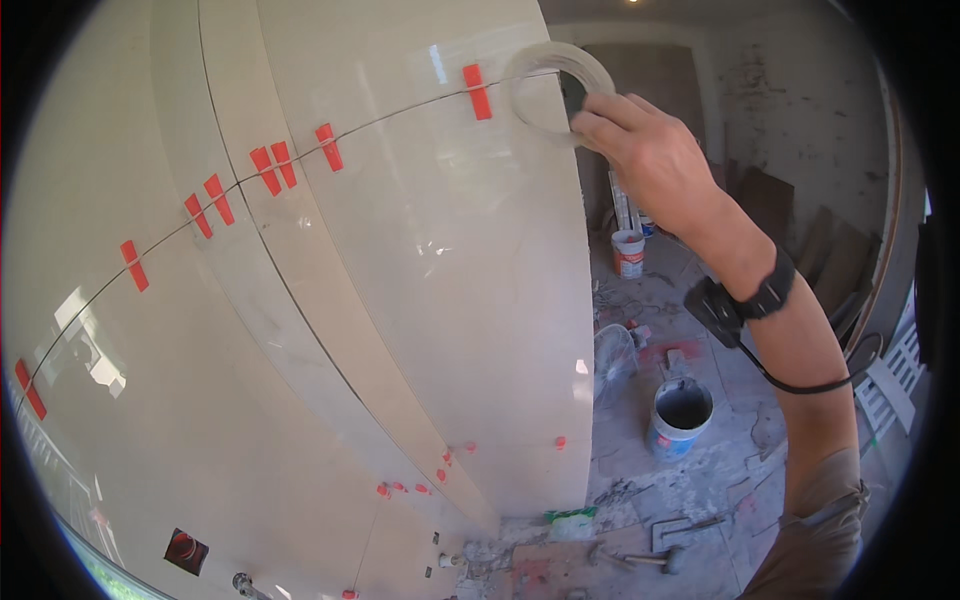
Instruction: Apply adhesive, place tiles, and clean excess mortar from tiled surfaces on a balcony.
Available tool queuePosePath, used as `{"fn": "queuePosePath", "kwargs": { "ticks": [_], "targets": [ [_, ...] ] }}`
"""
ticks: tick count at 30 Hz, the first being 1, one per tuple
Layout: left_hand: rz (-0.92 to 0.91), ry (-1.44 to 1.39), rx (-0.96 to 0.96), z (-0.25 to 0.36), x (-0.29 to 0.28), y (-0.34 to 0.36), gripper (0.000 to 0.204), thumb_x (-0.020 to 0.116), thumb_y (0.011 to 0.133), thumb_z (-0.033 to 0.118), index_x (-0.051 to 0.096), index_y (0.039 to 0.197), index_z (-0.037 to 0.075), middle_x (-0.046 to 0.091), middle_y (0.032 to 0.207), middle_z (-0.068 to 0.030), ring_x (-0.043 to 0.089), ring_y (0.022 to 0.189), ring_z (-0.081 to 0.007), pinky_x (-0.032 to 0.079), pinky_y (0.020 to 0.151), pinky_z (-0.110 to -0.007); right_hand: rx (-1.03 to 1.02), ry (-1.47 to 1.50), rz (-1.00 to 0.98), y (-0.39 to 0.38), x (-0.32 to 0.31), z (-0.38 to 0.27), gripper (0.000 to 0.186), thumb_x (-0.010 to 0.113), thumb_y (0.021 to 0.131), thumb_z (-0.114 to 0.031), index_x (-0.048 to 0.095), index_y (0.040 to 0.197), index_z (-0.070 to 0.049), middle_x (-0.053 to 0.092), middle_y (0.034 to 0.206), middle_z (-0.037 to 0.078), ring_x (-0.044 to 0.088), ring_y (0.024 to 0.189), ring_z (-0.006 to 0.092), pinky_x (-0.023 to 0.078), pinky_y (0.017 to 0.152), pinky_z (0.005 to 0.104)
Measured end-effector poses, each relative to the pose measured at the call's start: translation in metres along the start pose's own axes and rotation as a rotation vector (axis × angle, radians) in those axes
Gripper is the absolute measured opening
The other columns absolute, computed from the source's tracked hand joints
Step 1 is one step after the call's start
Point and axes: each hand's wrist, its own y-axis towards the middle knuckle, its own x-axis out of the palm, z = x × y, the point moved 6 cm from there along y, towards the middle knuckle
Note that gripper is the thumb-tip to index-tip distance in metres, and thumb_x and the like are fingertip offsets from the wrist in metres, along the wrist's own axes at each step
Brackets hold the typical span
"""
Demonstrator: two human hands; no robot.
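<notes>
My right hand [650, 150] is raised at the outer edge of the tiled wall [450, 280]. Its fingers and thumb close on a roll of pale tape [590, 64], which overlaps the tile edge beside the horizontal joint. Several red plastic tile wedges stick out of that joint; the nearest to the roll is a red wedge [477, 92] just left of it. A black strap device [735, 300] with a cable sits round my right forearm. My left hand is out of the picture.
On the dusty floor right of the wall stand a bucket of grey mix [683, 410] and a smaller white bucket [628, 255]. A hammer [655, 560] and a trowel [688, 532] lie near the wall's foot. Boards [815, 245] lean at the far right.
</notes>
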Motion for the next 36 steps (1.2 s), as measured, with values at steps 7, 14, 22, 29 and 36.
{"fn": "queuePosePath", "kwargs": {
  "ticks": [7, 14, 22, 29, 36],
  "targets": [
    [-0.085, -0.134, -0.032, 0.056, 0.037, -0.017, 0.02, 0.066, 0.087, 0.022, 0.068, 0.093, 0.003, 0.068, 0.08, -0.0098, 0.062, 0.069, -0.0217, 0.05, 0.062, -0.038, 0.099, -0.083, -0.19, 0.1, 0.096, -0.012, 0.023, 0.056, 0.078, 0.0, 0.063, 0.099, -0.007, 0.06, 0.098, 0.005, 0.061, 0.092, 0.0263, 0.054, 0.076, 0.0363],
    [-0.173, -0.13, 0.036, 0.119, 0.059, -0.009, 0.02, 0.065, 0.087, 0.022, 0.066, 0.095, 0.003, 0.067, 0.082, -0.0099, 0.062, 0.071, -0.0224, 0.051, 0.063, -0.039, 0.069, -0.202, -0.215, 0.055, 0.121, -0.014, 0.021, 0.059, 0.078, -0.004, 0.064, 0.098, -0.008, 0.06, 0.097, 0.004, 0.062, 0.091, 0.0228, 0.054, 0.071, 0.0348],
    [-0.26, -0.073, 0.056, 0.146, 0.08, -0.007, 0.02, 0.064, 0.088, 0.021, 0.064, 0.097, 0.003, 0.067, 0.084, -0.01, 0.063, 0.072, -0.0233, 0.051, 0.064, -0.04, 0.103, -0.271, -0.284, 0.06, 0.114, -0.032, 0.027, 0.061, 0.077, -0.007, 0.064, 0.104, -0.01, 0.06, 0.107, 0.004, 0.062, 0.089, 0.0218, 0.054, 0.067, 0.0356],
    [-0.349, 0.022, 0.074, 0.174, 0.099, -0.008, 0.02, 0.063, 0.088, 0.021, 0.063, 0.098, 0.004, 0.066, 0.086, -0.0101, 0.063, 0.074, -0.024, 0.052, 0.064, -0.041, 0.03, 0.098, -0.078, -0.053, 0.06, -0.081, 0.035, 0.066, 0.076, -0.009, 0.06, 0.11, -0.005, 0.059, 0.112, 0.01, 0.061, 0.076, 0.0241, 0.051, 0.062, 0.0354],
    [-0.528, 0.218, 0.101, 0.225, 0.191, -0.008, 0.02, 0.062, 0.089, 0.02, 0.061, 0.1, 0.004, 0.065, 0.088, -0.0102, 0.063, 0.076, -0.0247, 0.052, 0.065, -0.042, 1.071, 0.352, -1.463, -0.534, -0.036, -0.198, 0.032, 0.06, 0.088, -0.028, 0.061, 0.114, -0.009, 0.067, 0.105, 0.013, 0.065, 0.1, 0.0325, 0.053, 0.081, 0.0464]
  ]
}}
